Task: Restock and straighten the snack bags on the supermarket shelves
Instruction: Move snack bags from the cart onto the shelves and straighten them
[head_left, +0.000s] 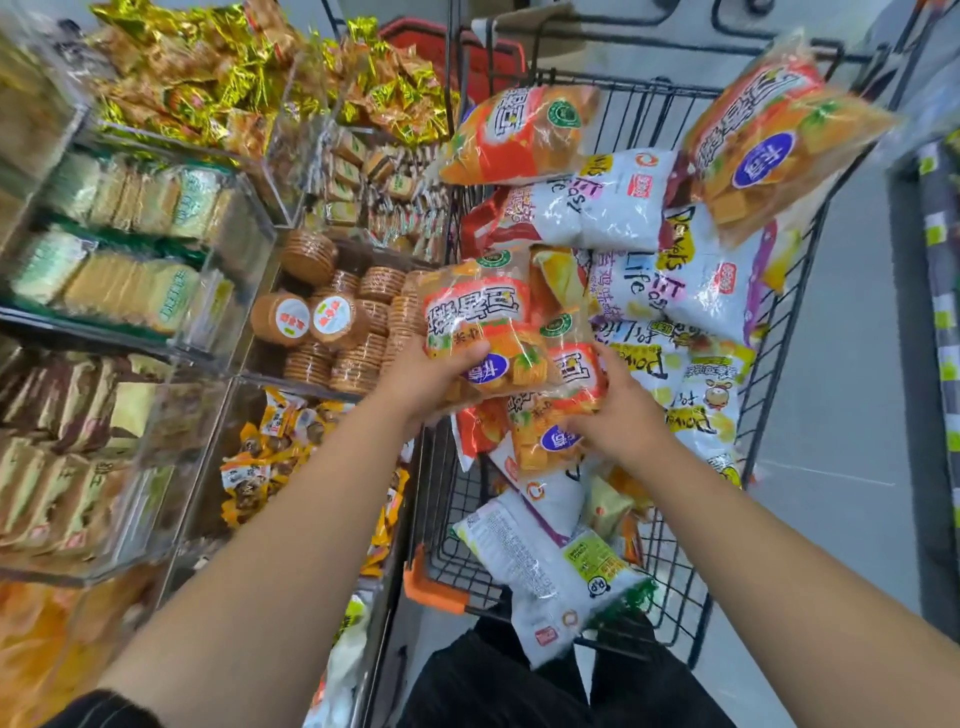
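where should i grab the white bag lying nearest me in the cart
Pinch the white bag by its near sealed end, reaching down from your side. It lies flat on top of the pile, uncovered, and that end seems to stick out past the cart rim.

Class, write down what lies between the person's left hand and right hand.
Head view: orange snack bags fill the gap, gripped by the left hand and the right hand.

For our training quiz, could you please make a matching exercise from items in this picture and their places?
1. left hand
2. right hand
3. round biscuit packs
4. white snack bags

a. piled in the wire trolley
b. grips the upper orange bag
c. in a clear shelf bin
d. holds the lower orange bag

Pairs: 1-b, 2-d, 3-c, 4-a
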